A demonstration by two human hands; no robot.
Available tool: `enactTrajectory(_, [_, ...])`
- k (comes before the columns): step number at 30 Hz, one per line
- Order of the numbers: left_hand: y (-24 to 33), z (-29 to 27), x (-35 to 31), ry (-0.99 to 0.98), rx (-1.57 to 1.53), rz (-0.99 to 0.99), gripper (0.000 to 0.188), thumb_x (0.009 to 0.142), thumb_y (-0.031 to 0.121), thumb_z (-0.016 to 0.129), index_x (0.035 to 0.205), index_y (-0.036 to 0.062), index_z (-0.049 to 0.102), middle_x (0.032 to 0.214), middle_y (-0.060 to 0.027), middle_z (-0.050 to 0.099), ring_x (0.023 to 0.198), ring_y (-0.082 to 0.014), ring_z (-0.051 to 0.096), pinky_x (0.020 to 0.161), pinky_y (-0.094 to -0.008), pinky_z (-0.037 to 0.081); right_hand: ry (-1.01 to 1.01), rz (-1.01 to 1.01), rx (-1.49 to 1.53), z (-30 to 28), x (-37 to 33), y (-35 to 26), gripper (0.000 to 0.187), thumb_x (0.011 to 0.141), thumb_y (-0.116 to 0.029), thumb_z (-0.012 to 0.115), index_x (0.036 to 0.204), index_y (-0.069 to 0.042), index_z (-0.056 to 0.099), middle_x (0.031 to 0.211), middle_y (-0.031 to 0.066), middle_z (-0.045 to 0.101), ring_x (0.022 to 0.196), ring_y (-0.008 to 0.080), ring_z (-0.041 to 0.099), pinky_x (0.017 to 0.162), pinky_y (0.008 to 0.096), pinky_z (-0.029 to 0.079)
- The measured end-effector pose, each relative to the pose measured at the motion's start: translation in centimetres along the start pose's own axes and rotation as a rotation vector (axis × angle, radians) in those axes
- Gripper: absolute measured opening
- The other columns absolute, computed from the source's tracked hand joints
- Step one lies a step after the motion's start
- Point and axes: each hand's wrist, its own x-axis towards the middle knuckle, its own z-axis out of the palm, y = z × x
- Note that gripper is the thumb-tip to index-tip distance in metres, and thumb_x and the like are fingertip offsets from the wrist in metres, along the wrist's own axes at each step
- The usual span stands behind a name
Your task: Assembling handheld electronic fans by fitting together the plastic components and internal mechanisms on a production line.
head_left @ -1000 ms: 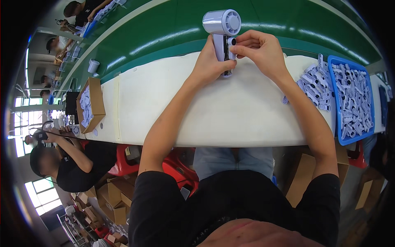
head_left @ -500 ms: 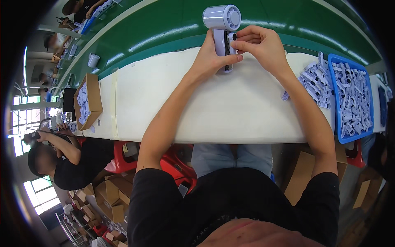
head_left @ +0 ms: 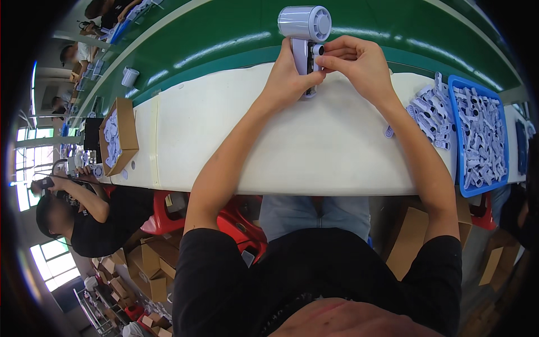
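Note:
A pale handheld fan [head_left: 296,23] with a round, grilled head stands upright at the far side of the table, its handle open along one face with dark parts inside. My left hand [head_left: 287,81] is wrapped around the handle, the thumb lying across its front. Against the open face sits a narrow pale cover piece [head_left: 318,58] with a dark round window near its top. My right hand [head_left: 364,67] pinches this cover piece from the right with thumb and fingertips. The fingers partly hide where cover and handle meet.
On the right, loose pale cover pieces [head_left: 429,112] lie heaped beside a blue tray [head_left: 464,163] full of similar ones. A cardboard box [head_left: 130,135] of pale parts stands at the left table end. Further left, a co-worker [head_left: 84,224] sits with raised hands.
My left thumb has shifted up a little along the handle, nearer the cover piece. The right hand keeps its pinch almost unmoved.

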Motion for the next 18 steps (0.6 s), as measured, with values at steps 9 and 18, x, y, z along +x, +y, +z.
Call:
enactTrajectory(9, [0.7,-0.1,0.0,-0.001,-0.047,0.002,0.08,0.064,0.021,0.076,0.128,0.0009,0.033,0.106,-0.0123,0.056,0.089,-0.019,0.059,0.077,-0.0303,0.05,-0.086,0.055,0.0,-0.7,0.4,0.2,0.036,0.077,-0.014,0.076,0.104,0.003,0.063,0.092,0.0108,0.068,0.088,0.0163,0.066,0.083,0.0276,0.051])
enactTrajectory(18, [2.0,-0.8,-0.5,-0.119,-0.038,-0.032,0.075,0.068,0.025,0.079,0.126,0.001,0.038,0.104,-0.0113,0.056,0.077,-0.0166,0.061,0.068,-0.0296,0.05,-0.129,0.05,0.139,-0.5,0.4,0.1,0.052,0.074,-0.016,0.079,0.118,0.001,0.057,0.109,0.0107,0.065,0.103,0.0187,0.061,0.093,0.0319,0.047])
